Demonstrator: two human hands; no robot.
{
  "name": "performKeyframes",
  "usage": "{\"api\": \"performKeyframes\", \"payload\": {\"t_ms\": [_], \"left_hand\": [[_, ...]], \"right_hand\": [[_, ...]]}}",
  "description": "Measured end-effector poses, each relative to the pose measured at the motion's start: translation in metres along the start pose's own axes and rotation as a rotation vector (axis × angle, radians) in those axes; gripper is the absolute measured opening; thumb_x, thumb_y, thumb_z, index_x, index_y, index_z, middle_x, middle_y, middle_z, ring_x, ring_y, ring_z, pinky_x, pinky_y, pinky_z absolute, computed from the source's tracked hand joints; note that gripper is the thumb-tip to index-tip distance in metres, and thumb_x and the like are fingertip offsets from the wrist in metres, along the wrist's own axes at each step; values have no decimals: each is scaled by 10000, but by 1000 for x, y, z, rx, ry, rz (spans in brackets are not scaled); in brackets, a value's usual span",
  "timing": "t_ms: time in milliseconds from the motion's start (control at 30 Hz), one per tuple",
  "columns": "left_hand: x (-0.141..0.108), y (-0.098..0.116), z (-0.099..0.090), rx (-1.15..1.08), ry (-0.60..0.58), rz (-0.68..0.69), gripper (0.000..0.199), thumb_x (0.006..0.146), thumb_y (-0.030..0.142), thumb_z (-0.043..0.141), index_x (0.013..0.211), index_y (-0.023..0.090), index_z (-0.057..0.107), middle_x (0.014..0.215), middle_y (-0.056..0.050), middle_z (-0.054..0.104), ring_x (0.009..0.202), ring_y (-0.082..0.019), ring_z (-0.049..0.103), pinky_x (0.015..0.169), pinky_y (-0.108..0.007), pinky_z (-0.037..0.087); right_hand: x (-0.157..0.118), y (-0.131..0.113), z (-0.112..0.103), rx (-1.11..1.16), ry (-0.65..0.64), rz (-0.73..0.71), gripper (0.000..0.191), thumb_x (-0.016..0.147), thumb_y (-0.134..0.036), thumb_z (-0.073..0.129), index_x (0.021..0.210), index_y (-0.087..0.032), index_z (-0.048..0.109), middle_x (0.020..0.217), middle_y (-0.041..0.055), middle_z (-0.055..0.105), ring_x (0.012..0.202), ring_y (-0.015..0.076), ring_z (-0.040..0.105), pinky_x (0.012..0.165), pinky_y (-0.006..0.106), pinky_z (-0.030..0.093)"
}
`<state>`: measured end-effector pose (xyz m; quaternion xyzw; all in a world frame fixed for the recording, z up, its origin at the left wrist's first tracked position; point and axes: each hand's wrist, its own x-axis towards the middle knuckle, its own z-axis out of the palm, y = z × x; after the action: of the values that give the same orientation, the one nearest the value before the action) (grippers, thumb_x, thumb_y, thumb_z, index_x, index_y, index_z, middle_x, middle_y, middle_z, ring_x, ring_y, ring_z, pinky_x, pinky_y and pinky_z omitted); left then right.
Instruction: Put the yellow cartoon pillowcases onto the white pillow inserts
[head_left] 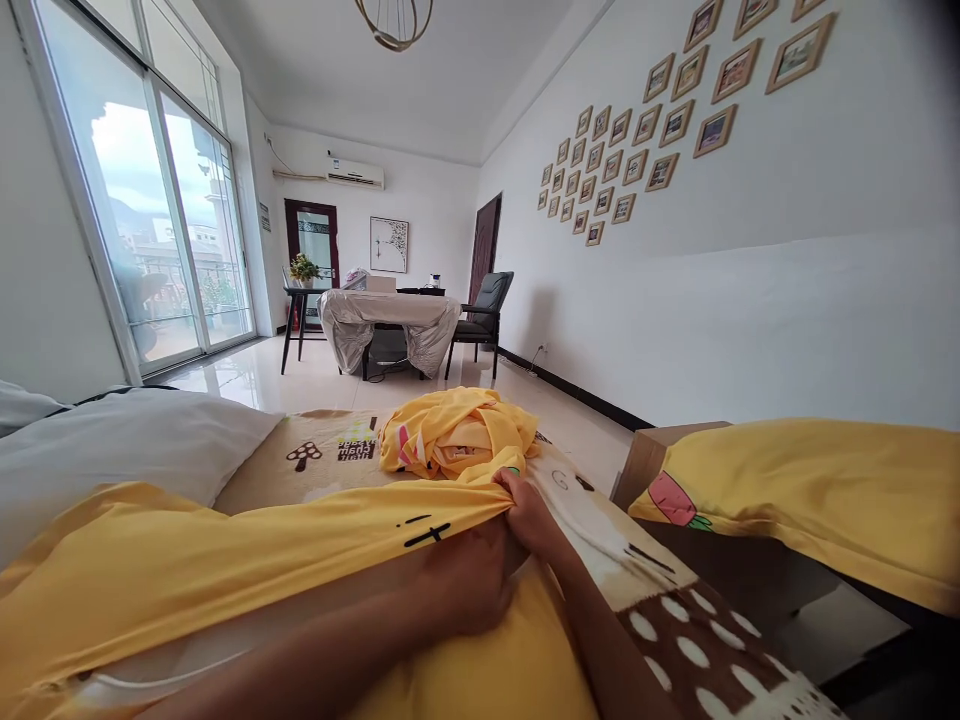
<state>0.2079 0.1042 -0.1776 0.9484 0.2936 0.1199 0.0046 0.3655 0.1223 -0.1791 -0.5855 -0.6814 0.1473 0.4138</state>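
Note:
A yellow pillowcase (pixel 285 535) with black marks stretches across the foreground, its opening facing me. White pillow filling (pixel 172 650) shows inside it at the lower left. My right hand (pixel 523 510) pinches the pillowcase's edge at its right end and pulls it taut. Just below, my left hand (pixel 472 580) is closed in a fist inside the opening, against the fabric's lower layer. Whatever its fingers hold is hidden. Beyond both hands lies a bunched yellow cloth (pixel 457 430) with pink and green prints.
A patterned blanket (pixel 645 570) covers the bed. A white pillow (pixel 150 435) lies at left; a yellow pillow (pixel 817 490) with a carrot print rests on a brown box (pixel 660 440) at right. Farther back stand a covered table (pixel 397 308) and a black chair (pixel 484 310).

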Motion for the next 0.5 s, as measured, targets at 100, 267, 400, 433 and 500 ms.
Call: {"api": "performKeyframes", "payload": {"t_ms": [100,267,400,433,500], "left_hand": [[1,4,-4,37,-61,29,537,821,338,391,1280,60,418,1015,-207,646,917,-319,627,836,-450,480],[-3,-1,4,-16,50,-27,585,812,295,404,1355,87,335,1101,-188,634,1017,-299,597,905,-438,460],[0,-5,7,-126,144,-42,605,796,319,452,1372,184,326,1314,-132,515,1214,-281,468,1030,-441,378],[3,-6,5,-142,137,-40,595,795,325,457,1364,194,343,1310,-122,519,1221,-281,461,1034,-445,373],[9,-7,2,-146,91,-30,542,797,322,459,1321,193,408,1267,-118,554,1190,-293,485,1011,-452,389]], "right_hand": [[0,1,-6,208,-66,7,236,579,-104,413,792,-200,451,712,-24,556,665,129,499,593,221,352],[0,0,-14,414,-183,35,244,583,-141,523,823,-182,507,726,-29,577,656,115,513,582,208,358],[0,1,-15,228,-119,41,331,584,-121,510,905,-163,582,671,-34,547,621,115,487,563,212,341],[0,0,-15,145,-93,48,378,577,-105,495,937,-160,597,662,-33,542,616,119,485,567,217,341],[0,-3,-14,-41,-35,64,478,557,-68,463,1002,-156,613,674,-19,561,643,135,505,604,229,354]]}}
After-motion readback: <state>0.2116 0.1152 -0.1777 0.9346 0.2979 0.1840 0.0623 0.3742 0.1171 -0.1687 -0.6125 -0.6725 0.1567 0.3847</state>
